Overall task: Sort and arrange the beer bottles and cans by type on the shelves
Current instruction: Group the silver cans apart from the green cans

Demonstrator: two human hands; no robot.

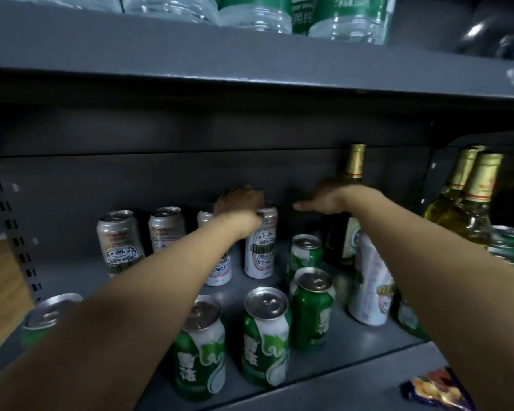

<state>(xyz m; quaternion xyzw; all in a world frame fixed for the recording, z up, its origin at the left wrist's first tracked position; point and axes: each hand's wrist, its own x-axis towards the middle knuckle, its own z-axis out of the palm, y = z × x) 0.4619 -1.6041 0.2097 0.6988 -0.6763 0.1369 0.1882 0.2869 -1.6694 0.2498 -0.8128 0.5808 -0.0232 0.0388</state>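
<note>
Standing at the far left of the dark grey metal shelf (333,348) are two upright white and silver beer cans with red lettering (120,241), side by side near the back wall. A green and white beer can (46,318) sits at the front left, partly hidden behind the left forearm. Next along, the left hand (240,206) reaches to the back row and grips the top of a tall white beer can with a blue patterned band (261,247), fingers curled over its rim; another white can stands just beside it, largely covered by the wrist. Four green and white cans are upright in the middle of the shelf, two at the front edge (264,336) and two behind them to the right. The right hand (327,198) is held flat, fingers straight and together, pointing left, just beside a dark green glass bottle with gold foil neck (352,185); contact cannot be confirmed. A white can leans below that forearm. Pale green glass bottles with gold foil necks (469,209) stand at the far right. Clear plastic water bottles with green labels (347,19) occupy the upper shelf.
</note>
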